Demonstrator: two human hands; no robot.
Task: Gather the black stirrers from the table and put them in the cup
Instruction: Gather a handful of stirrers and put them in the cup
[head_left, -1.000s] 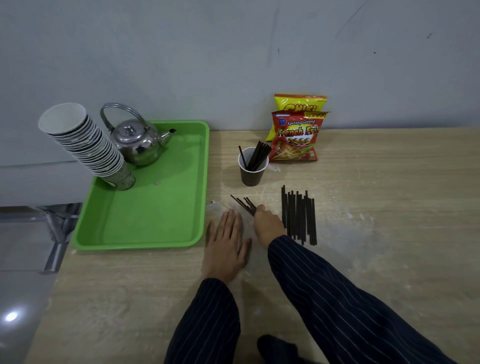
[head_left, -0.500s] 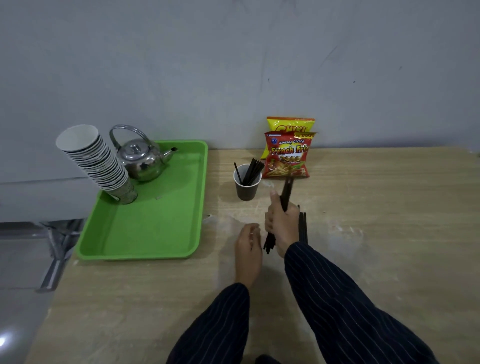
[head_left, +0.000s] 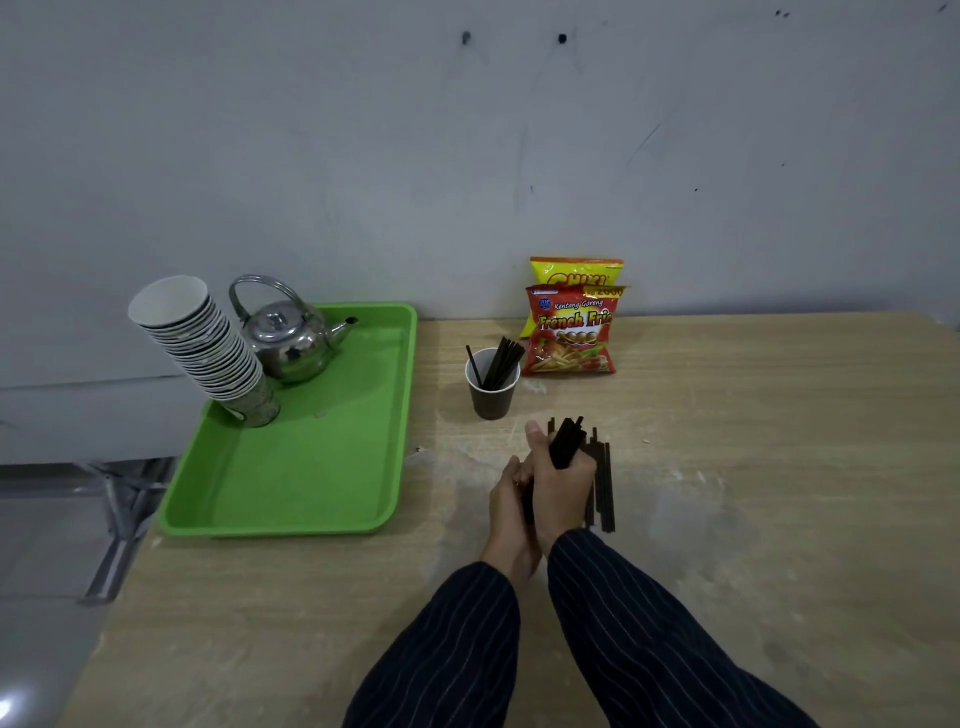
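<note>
A dark paper cup (head_left: 491, 400) stands on the wooden table, with several black stirrers (head_left: 500, 364) leaning inside it. Just in front of the cup, my right hand (head_left: 562, 486) grips a bundle of black stirrers (head_left: 567, 442), their tips pointing up and away. My left hand (head_left: 509, 512) presses against the right hand from the left, its fingers closed around the bundle's lower end. More black stirrers (head_left: 604, 486) lie flat on the table right of my hands, partly hidden by them.
A green tray (head_left: 311, 467) lies to the left, holding a steel kettle (head_left: 288, 338) and a leaning stack of paper cups (head_left: 208, 353). Two snack bags (head_left: 574, 322) stand against the wall behind the cup. The table's left edge drops off beside the tray.
My right hand lifted a bundle of stirrers off the table. My left hand rose from lying flat and closed against the bundle's lower end. The view shifted upward.
</note>
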